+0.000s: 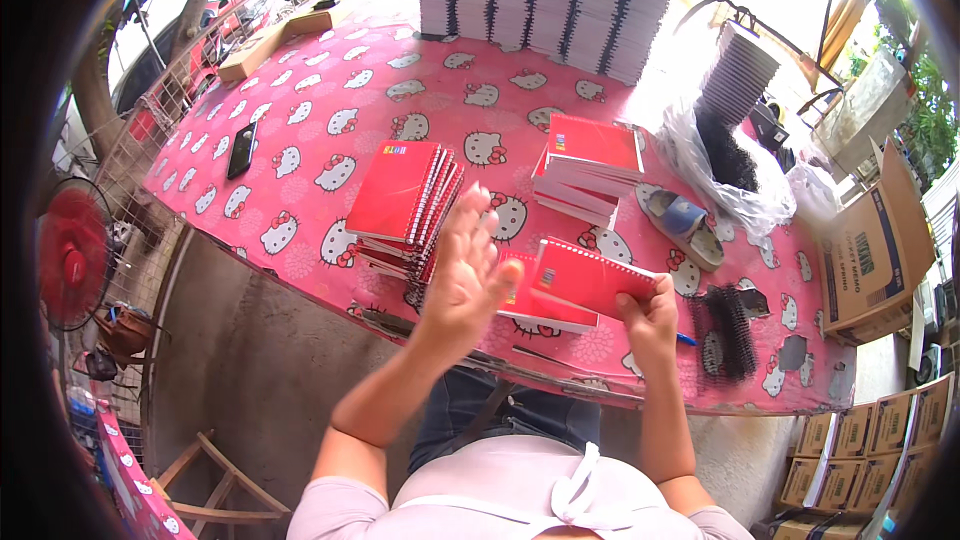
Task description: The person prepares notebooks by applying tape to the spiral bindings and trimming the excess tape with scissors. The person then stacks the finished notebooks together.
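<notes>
Quick count: two hands, left and right. One red notebook held, two red stacks, one left and one right. About seven tall white stacks at the back, one more off to the side. One phone, one sandal, one fan, one pile of black coils. Cardboard boxes: several, can't count exactly.

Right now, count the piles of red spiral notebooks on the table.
3: a fanned pile left of the left hand, a pile behind the right hand, and notebooks under it. Others may be hidden.
</notes>
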A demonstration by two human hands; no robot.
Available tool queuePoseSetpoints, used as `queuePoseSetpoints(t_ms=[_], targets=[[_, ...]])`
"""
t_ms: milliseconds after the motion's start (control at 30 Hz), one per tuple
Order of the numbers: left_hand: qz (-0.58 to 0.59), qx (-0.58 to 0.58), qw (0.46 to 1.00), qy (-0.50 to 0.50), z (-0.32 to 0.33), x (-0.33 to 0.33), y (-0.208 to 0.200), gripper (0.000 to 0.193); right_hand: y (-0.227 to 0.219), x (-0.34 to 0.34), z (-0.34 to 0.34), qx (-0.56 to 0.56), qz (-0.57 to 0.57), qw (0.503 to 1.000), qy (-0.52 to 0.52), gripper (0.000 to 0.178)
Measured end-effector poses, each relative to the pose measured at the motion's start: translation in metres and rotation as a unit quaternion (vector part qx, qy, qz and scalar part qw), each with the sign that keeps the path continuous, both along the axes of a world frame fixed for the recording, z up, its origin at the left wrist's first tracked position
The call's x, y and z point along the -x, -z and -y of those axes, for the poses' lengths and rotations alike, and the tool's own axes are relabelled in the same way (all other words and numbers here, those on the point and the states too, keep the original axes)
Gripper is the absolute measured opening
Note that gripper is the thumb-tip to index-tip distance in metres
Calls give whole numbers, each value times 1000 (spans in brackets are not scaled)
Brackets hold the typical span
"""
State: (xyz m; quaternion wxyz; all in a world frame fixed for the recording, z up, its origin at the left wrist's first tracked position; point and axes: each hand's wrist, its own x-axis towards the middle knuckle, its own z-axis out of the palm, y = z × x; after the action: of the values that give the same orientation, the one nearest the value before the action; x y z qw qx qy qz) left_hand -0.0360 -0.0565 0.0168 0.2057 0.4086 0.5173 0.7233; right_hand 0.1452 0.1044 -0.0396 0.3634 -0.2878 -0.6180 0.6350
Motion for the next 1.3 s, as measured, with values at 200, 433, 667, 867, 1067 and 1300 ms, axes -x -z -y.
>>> queuePoseSetpoints(t_ms=[200,433,667,867,1067,1300], targets=[[-235,143,952,-136,-21,-37,54,60,23,33,25,-88,-69,993,-35,27],[-399,123,888,-193,-45,-49,36,10,2,9,18,-375,86,923,-33,31],[-382,114,906,-145,-56,-48,25,10,27,-116,-82,-370,480,766,216,28],[-395,86,899,-170,-58,-48,30,15,5,-109,-88,-418,388,777,268,13],[-385,121,901,-162,-52,-48,32,19,-31,-40,-11,-386,128,913,40,32],[-395,101,899,-162,-56,-48,32,19,-40,-27,-9,-330,118,937,3,29]])
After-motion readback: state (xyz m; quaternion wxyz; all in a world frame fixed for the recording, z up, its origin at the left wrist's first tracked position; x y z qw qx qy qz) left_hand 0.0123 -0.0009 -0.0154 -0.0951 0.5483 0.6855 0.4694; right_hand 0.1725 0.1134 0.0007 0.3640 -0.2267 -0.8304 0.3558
